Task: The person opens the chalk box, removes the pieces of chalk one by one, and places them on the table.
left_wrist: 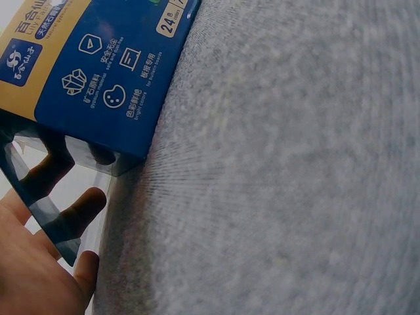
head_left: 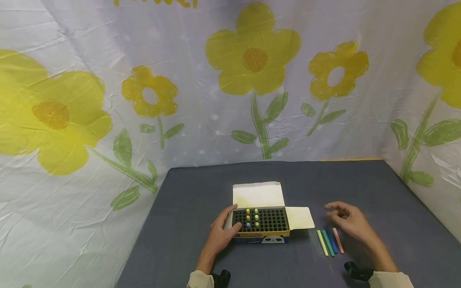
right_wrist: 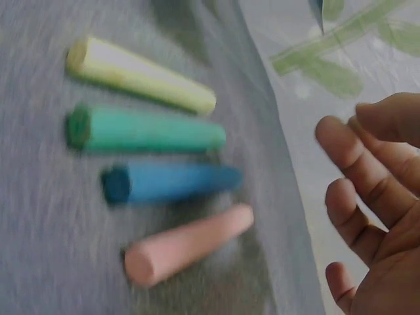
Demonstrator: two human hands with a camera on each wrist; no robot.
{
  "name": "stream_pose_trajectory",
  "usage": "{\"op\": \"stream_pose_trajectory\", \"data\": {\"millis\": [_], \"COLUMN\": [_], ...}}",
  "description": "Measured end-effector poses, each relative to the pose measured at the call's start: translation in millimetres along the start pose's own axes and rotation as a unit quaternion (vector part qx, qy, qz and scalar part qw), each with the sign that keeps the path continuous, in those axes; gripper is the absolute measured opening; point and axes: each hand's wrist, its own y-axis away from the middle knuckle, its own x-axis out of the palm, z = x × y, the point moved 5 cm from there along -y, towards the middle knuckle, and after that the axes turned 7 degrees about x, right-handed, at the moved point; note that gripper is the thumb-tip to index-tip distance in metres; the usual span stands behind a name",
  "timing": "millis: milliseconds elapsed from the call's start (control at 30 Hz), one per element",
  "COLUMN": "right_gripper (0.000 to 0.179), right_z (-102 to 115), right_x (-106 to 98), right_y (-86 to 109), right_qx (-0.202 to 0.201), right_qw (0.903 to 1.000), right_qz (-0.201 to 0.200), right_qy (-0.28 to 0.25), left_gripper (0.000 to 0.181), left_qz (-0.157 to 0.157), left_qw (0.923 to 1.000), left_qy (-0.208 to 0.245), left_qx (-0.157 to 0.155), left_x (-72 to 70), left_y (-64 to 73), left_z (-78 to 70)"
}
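Note:
A chalk box [head_left: 261, 237] with a blue and yellow front stands in the middle of the table. Its black grid of holes [head_left: 273, 220] carries several yellowish chalk sticks and a blue one near the left. My left hand [head_left: 220, 229] holds the box's left end, thumb over the front corner and fingers along the side. Beside the box, on the right, lie a yellow chalk [right_wrist: 144, 75], a green chalk [right_wrist: 151, 129], a blue chalk [right_wrist: 177, 184] and a pink chalk [right_wrist: 190, 245]. Just beyond them hovers my right hand [head_left: 350, 220], holding nothing, its fingers loosely bent.
The white lid [head_left: 258, 194] is folded back behind the box, and a side flap [head_left: 300, 218] sticks out toward the loose chalks. A dark cloth covers the table [head_left: 201, 188]. Flower-printed curtains [head_left: 201, 132] hang along its back and sides.

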Motion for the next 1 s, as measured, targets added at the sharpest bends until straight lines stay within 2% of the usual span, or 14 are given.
{"op": "stream_pose_trajectory", "data": {"millis": [267, 500, 633, 800, 1000], "right_gripper": [0.024, 0.015, 0.016, 0.017, 0.018], "right_z": [24, 48, 61, 76, 83], "right_x": [9, 29, 41, 54, 66], "right_y": [-3.5, -7.0, -8.1, -8.1, -8.9], "right_qx": [-0.056, -0.139, -0.156, -0.182, -0.172], "right_qw": [0.9973, 0.9861, 0.9816, 0.9759, 0.9778], "right_qz": [-0.012, -0.029, -0.033, -0.012, 0.021], "right_qy": [-0.046, -0.086, -0.105, -0.120, -0.118], "left_gripper": [0.059, 0.059, 0.059, 0.059, 0.058], "left_qz": [0.004, -0.001, -0.003, -0.004, 0.000], "left_qw": [1.0000, 1.0000, 1.0000, 1.0000, 1.0000], "left_qy": [0.001, -0.001, -0.002, -0.004, -0.005], "left_qx": [0.000, 0.004, 0.006, 0.005, 0.005], "left_x": [0.8, 1.1, 0.5, -0.4, 0.3], "left_y": [1.3, 0.9, 0.1, 0.4, 0.9], "left_z": [1.2, 2.4, 2.5, 1.3, 2.7]}}
